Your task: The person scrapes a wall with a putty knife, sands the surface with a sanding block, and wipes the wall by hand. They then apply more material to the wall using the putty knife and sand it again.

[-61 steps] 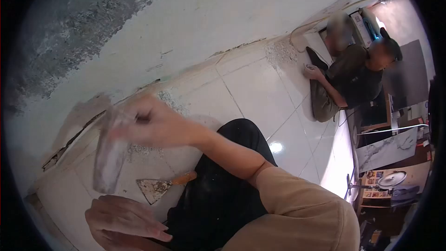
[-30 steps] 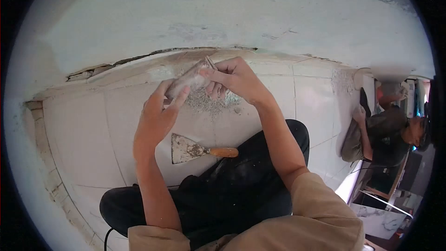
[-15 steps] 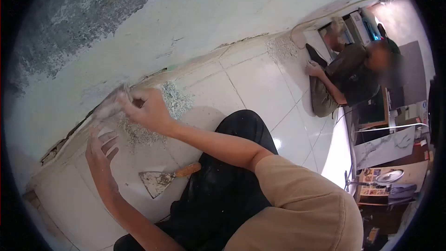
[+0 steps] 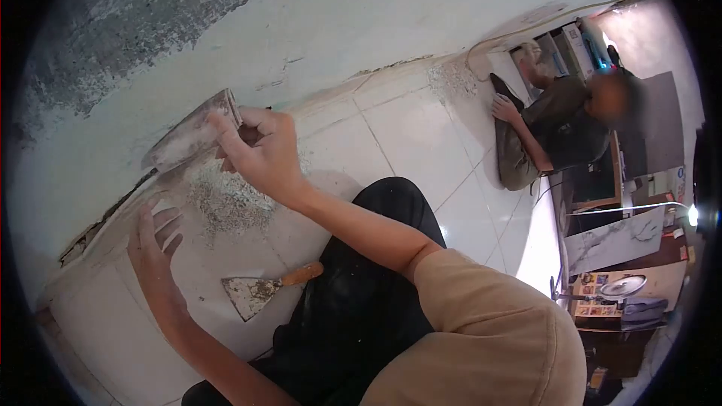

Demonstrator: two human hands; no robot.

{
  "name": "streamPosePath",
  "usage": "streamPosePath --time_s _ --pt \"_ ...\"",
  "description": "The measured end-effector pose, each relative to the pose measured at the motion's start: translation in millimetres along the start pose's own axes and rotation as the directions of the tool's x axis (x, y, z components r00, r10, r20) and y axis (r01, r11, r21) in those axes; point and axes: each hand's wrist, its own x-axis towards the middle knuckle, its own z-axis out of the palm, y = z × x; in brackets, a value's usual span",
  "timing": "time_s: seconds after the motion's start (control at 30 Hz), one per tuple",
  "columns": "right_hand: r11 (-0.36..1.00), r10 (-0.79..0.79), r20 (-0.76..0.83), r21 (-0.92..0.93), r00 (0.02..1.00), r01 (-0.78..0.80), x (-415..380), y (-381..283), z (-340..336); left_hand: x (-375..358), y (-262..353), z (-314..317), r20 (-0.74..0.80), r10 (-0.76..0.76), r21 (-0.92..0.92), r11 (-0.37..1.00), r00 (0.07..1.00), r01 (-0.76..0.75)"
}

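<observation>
Right hand [image 4: 267, 152]: fingers closed on one end of a dusty folded sheet [image 4: 186, 137], thumb on its outer face. Sheet is tilted, located at the lower part of the wall [image 4: 316, 37], just above the long crack [image 4: 113, 218] at the wall base; full contact with the wall cannot be confirmed.

Left hand [image 4: 156, 244]: fingers open, loosely curved, holding nothing, below the sheet and near the wall base.

Floor [image 4: 391, 131]: pale tiles. A heap of plaster crumbs [image 4: 232, 201] lies below the right hand. A scraper [image 4: 254, 295] with a stained blade and wooden handle lies flat between the heap and the dark-trousered leg [image 4: 361, 278].

Farther along the wall: a second patch of crumbs [image 4: 453, 81], beside a seated person [image 4: 575, 116].
</observation>
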Motion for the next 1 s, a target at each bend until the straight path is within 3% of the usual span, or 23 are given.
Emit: streamPosePath --time_s 0.07,0.2,0.27,0.33,0.43,0.47,0.5,0.53,0.6,0.67,0.73,0.77,0.83,0.9,1.0 --pt "0.998 0.056 -0.01 0.038 0.998 -0.055 -2 -5 4 -2 4 3 -0.025 0.005 -0.012 1.0 1.0 -0.005" --pt "0.997 -0.053 0.12 -0.044 0.991 0.059 -4 -1 15 -2 3 6 0.056 0.056 -0.006 0.998 0.997 -0.056" --pt "0.995 -0.099 0.052 -0.006 0.994 0.099 -4 -1 12 1 -3 1 0.039 0.052 0.012 0.999 0.998 -0.053" --pt "1.0 0.026 -0.035 0.002 0.999 -0.026 1 -8 -2 4 -10 -3 -0.026 0.084 -0.052 0.995 0.996 -0.085" --pt "0.999 -0.036 -0.006 0.035 0.999 0.036 0 -9 8 1 -4 -3 -0.053 0.109 -0.094 0.989 0.993 -0.113" --pt "0.995 -0.064 0.025 -0.076 0.998 0.065 -5 11 19 0 0 -4 -0.08 0.099 -0.094 0.99 0.992 -0.106" --pt "0.977 -0.091 0.048 -0.191 0.995 0.099 -7 12 28 0 4 -4 0.001 0.103 -0.072 0.992 0.995 -0.103" --pt "0.978 -0.083 0.049 -0.185 0.995 0.09 -9 12 28 -1 7 -3 0.092 0.106 -0.045 0.994 0.99 -0.102" --pt "0.895 -0.289 0.012 -0.35 0.957 0.275 -9 5 27 -2 3 -3 0.028 0.093 0.013 0.995 0.995 -0.094" --pt "0.942 -0.193 -0.006 -0.28 0.981 0.183 -6 -10 16 0 -3 -14 -0.066 0.069 0.05 0.997 0.995 -0.066" --pt "0.988 -0.056 -0.124 -0.149 0.991 0.038 -2 -27 14 2 -1 -19 -0.037 0.18 0.094 0.98 0.983 -0.176" --pt "0.98 -0.138 -0.085 -0.155 0.987 0.124 -1 -11 18 2 -3 -17 -0.035 0.176 0.087 0.981 0.984 -0.173" --pt "0.967 -0.148 -0.015 -0.211 0.989 0.142 -9 14 34 0 -7 -9 -0.092 0.21 0.087 0.975 0.973 -0.202" --pt "0.93 -0.222 0.064 -0.284 0.973 0.231 -9 23 36 3 -12 -5 -0.015 0.19 0.098 0.977 0.982 -0.187" --pt "0.965 -0.202 -0.086 -0.19 0.976 0.183 -2 12 18 4 -10 -9 0.021 0.144 0.13 0.981 0.989 -0.145"
